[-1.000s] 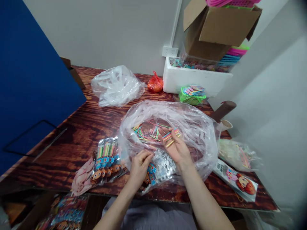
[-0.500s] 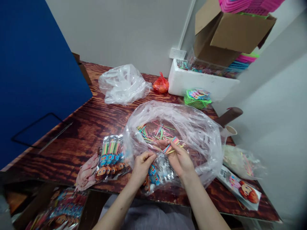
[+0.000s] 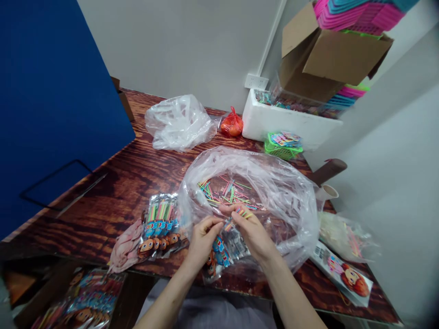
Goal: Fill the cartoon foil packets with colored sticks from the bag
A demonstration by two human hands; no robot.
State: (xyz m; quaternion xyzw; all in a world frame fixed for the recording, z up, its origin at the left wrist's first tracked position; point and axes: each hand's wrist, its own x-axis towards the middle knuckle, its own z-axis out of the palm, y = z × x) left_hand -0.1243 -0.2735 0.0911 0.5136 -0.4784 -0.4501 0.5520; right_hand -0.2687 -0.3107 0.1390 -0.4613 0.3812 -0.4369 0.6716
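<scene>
My left hand [image 3: 203,237] is closed, thumb and fingers pinching the upper edge of a clear printed packet [image 3: 222,253] with a cartoon character on it. My right hand [image 3: 253,235] grips a small bundle of thin coloured sticks [image 3: 243,212]. The bundle's lower ends are at the packet's mouth; how far they reach inside is hard to see. Beneath and beyond both hands spreads a large clear plastic bag [image 3: 298,196], its edge rolled back around loose coloured sticks [image 3: 235,194]. Left of my left hand lie several overlapping packets [image 3: 161,224] with coloured sticks in them.
A pink cloth [image 3: 125,246] lies at the front edge. Behind are a crumpled plastic bag [image 3: 180,123], a red bag [image 3: 232,124], a green basket [image 3: 283,147] and a white foam box [image 3: 291,121]. Cardboard tubes [image 3: 328,171] and a long printed packet [image 3: 343,276] are to the right.
My right hand has moved slightly left, bringing the stick bundle from above the bag to the packet's mouth. My left hand keeps its pinch. The view has shifted slightly.
</scene>
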